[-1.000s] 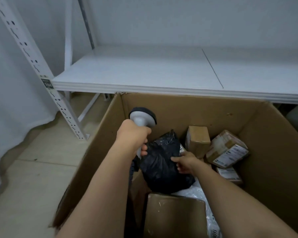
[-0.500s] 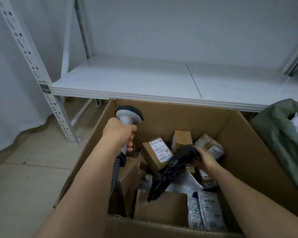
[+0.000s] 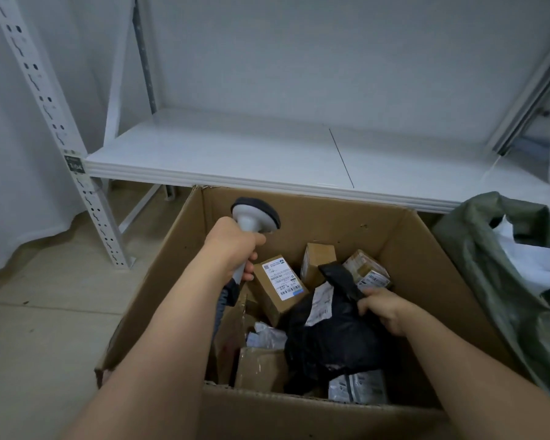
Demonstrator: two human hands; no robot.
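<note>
Item one: your left hand (image 3: 232, 246), clenched round the scanner (image 3: 254, 214) grip, head raised at 11 o'clock of the carton (image 3: 331, 217), likely kept clear and ready to aim. Item two: your right hand (image 3: 385, 308), pinching the top of the bag (image 3: 334, 338), black plastic, lying mid-carton on other parcels. Its white label (image 3: 321, 301) faces up, seemingly for scanning. Labelled box (image 3: 280, 284) at the bag's 11 o'clock. Shelf (image 3: 235, 154) beyond; green sack (image 3: 489, 265) outside at 3 o'clock.

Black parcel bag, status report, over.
Left hand grips scanner. Right hand pinches black bag by its top, inside cardboard box, label showing. Brown carton sits between scanner and bag.
</note>
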